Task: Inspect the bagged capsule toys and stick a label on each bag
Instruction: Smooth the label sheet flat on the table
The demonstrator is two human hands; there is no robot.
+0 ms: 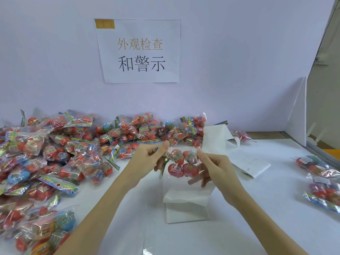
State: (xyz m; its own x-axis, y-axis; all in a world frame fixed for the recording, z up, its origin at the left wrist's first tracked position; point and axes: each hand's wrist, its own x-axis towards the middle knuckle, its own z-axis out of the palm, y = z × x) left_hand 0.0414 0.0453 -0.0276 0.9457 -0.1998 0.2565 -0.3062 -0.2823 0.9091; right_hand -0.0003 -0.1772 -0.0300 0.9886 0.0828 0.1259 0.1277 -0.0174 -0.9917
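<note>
A clear bag of red capsule toys [179,163] hangs in the air between both hands, above the white table. My left hand [149,158] pinches the bag's left end at its colourful header. My right hand [211,163] pinches the right end between thumb and forefinger, its other fingers spread below the bag. A strip of white label backing paper [214,139] rises just behind my right hand and folds down over the table [276,208] in front of me, where it continues as a folded strip [185,199].
A big heap of bagged capsule toys [55,153] covers the table's left side and back edge. A few bags [322,181] lie at the right edge. A label sheet [252,162] lies right of centre. A paper sign [139,50] hangs on the wall.
</note>
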